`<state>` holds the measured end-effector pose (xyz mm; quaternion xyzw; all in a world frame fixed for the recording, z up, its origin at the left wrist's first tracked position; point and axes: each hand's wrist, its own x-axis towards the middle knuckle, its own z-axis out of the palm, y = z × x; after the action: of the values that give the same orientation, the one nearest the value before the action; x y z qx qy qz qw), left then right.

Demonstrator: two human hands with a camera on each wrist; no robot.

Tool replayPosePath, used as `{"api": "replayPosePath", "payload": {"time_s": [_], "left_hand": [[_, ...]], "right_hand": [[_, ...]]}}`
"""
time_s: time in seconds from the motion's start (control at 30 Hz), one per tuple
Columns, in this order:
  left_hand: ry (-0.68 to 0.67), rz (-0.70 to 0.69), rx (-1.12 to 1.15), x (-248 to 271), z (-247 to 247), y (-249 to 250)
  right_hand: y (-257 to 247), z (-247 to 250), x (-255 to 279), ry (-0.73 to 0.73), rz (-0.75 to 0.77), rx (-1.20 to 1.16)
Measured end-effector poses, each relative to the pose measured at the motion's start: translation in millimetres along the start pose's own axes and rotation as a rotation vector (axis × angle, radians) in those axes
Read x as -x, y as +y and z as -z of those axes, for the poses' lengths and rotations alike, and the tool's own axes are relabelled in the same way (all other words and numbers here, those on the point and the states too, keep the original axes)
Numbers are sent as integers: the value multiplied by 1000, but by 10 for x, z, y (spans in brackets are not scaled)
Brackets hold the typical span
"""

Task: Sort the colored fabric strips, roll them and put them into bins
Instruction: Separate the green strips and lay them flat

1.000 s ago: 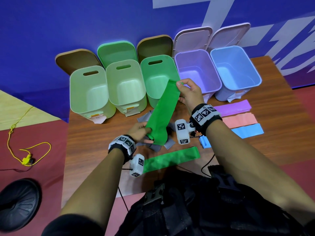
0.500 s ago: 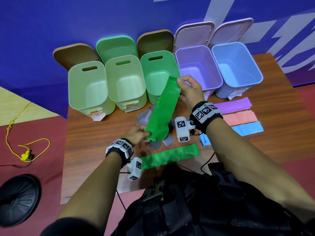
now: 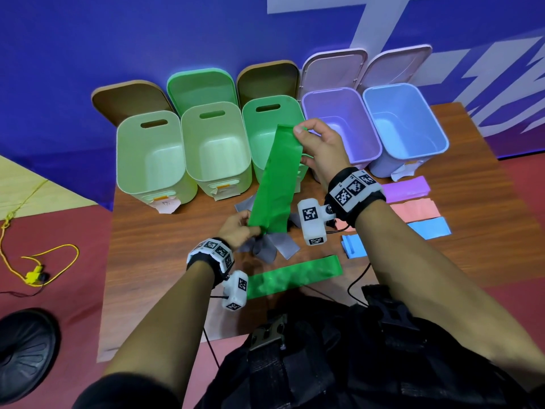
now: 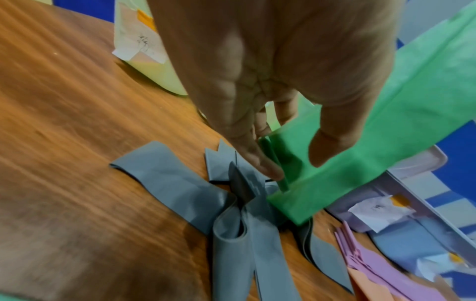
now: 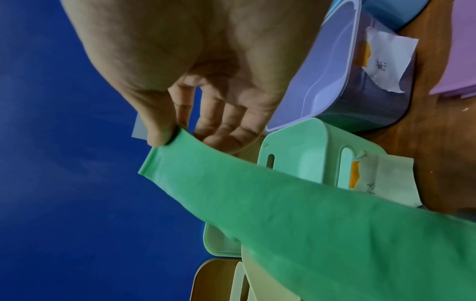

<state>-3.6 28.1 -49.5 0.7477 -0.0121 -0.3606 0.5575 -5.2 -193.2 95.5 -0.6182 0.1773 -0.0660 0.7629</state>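
The green strip [image 3: 272,181] hangs taut above the table [image 3: 165,246]. The right hand [image 3: 320,149] pinches its top at one o'clock; the left hand [image 3: 237,228] pinches the folded bottom at seven, probably to begin rolling.

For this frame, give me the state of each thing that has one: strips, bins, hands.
Held green strip: stretched between both hands, near end folded over.
Second green strip: flat on table, unrolled.
Grey strips: loose heap.
Purple strip: lying flat.
Five bins: lids open, empty.
Left hand: pinching near end.
Right hand: pinching far end.
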Motion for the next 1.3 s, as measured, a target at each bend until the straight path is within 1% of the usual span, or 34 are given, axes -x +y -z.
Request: {"api": "replayPosePath", "payload": {"time_s": [0.13,0.2,0.37,0.57,0.7,0.83,0.97,1.07,1.2,1.3], "left_hand": [[-53,-15,-15,-39,-41,42],[-55,-27,-34,-50,-68,102],[57,-127,-168,-74,-72,221],[-3,-93,-92,-112,-56,231],[-24,-48,-84,-113,-74,224],[-55,-33,-91,-126,-58,196],[-49,-47,-137,-98,-23,136],[-61,-48,-134,-112,-2,61],[-76,-59,-120,-84,-12,99],[-56,-82,-188,-50,-3,88]], "right_hand": [[-52,-61,23,-22,5,38],[-60,-95,36,-41,12,54],[-122,-136,63,-91,41,87],[-185,-155,71,-92,77,75],[-200,-155,74,-77,77,72],[-194,-119,71,-41,75,42],[-192,-50,58,6,65,17],[-180,-12,64,-4,69,17],[-158,-30,85,-7,63,28],[-190,-22,75,9,72,19]]}}
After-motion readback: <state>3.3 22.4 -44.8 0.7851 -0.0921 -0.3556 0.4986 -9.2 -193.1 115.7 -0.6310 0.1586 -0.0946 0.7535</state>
